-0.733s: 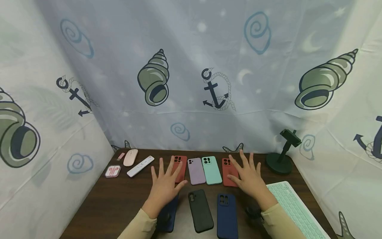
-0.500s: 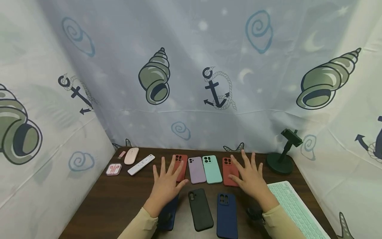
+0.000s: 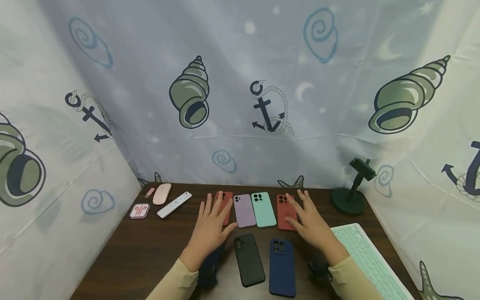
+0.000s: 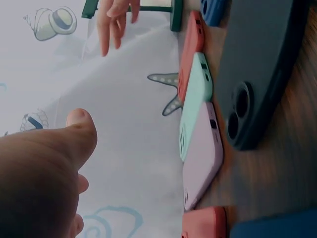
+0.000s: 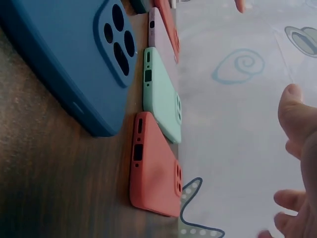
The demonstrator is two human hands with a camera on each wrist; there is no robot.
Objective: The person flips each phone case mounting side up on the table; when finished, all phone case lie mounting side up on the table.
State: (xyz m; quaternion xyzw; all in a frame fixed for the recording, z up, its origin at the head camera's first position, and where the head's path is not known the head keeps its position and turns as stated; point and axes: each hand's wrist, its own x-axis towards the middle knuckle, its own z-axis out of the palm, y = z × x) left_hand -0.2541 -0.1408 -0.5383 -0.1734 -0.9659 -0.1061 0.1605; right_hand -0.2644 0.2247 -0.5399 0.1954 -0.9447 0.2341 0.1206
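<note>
Head camera shows left hand [image 3: 211, 231] and right hand [image 3: 314, 225] empty, fingers spread, near red phone cases [image 3: 283, 211]

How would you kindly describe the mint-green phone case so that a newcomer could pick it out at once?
On the brown desk, find the row of four phone cases nearest the patterned cloth. The mint-green case is third from the left, between the lilac case and a red case. Its pale green colour sets it apart: no other phone case shares it.
</note>
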